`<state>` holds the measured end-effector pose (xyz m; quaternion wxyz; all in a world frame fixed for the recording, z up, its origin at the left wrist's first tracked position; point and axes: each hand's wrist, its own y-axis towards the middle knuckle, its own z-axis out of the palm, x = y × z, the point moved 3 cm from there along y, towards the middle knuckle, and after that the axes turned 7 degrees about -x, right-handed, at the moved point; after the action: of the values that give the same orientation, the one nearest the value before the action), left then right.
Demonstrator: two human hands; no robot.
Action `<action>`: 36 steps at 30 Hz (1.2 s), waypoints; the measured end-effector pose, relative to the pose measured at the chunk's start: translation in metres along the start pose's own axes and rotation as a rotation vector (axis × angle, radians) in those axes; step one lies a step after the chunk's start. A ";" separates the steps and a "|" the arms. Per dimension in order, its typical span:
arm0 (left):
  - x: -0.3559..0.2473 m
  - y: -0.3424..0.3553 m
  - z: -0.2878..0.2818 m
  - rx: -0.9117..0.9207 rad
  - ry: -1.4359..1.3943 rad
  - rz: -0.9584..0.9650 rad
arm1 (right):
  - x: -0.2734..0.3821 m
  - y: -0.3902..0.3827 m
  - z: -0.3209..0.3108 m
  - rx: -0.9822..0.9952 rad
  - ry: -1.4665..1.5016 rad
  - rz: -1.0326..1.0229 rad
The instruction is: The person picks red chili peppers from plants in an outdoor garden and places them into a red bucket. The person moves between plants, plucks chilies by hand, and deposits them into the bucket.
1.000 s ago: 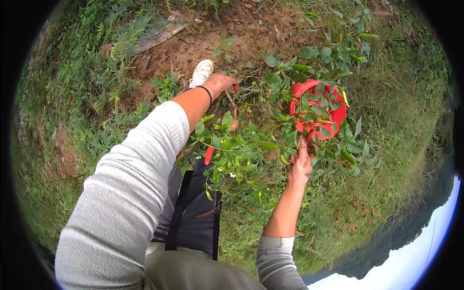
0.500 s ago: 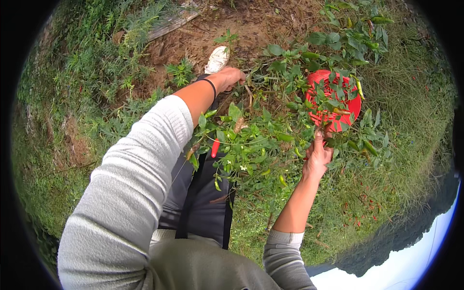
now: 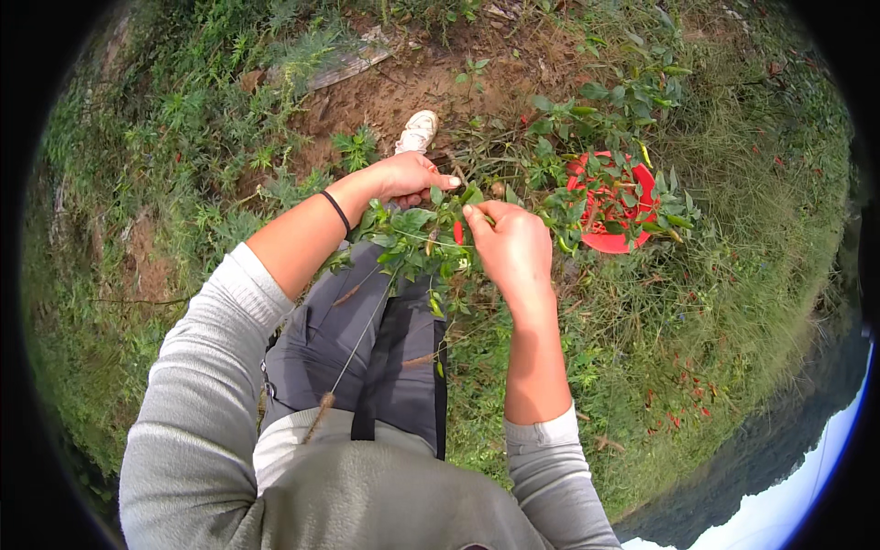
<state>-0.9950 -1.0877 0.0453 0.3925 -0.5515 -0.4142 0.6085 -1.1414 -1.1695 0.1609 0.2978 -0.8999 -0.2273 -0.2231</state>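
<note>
My left hand (image 3: 412, 179) is at the top of a leafy chili plant (image 3: 412, 223), fingers curled and thumb stretched toward the stems. Whatever lies inside its fingers is hidden. Close by on the right, my right hand (image 3: 515, 247) pinches a green part of the same plant between thumb and fingers; whether this is a stem or a pepper is not clear. A red chili pepper (image 3: 458, 232) hangs just beside the right thumb. Small green chili peppers (image 3: 435, 305) dangle lower, in front of my dark trousers.
A red plastic basket (image 3: 612, 244) sits to the right among chili branches that partly cover it. More chili plants (image 3: 610, 105) grow at the far right. My white shoe (image 3: 418, 131) stands on brown soil (image 3: 394, 99). Scattered red peppers (image 3: 676, 420) show in the grass at right.
My right hand has left the basket's near edge and moved left to the plant beside my left hand. My left hand has shifted slightly left and down. The view has shifted a little.
</note>
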 end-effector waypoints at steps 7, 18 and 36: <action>0.022 -0.033 0.053 0.105 -0.108 -0.072 | -0.023 -0.023 0.037 0.415 -0.239 0.137; 0.032 -0.039 0.063 -0.100 -0.158 -0.043 | -0.037 -0.043 0.047 0.247 -0.308 0.137; -0.010 -0.109 0.038 -0.803 0.205 0.452 | -0.043 -0.096 -0.061 0.181 1.283 0.345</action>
<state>-1.0301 -1.0614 0.1530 0.0445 -0.7932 -0.4454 0.4130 -1.2437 -1.1511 0.2238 0.4796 -0.5841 0.1242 -0.6430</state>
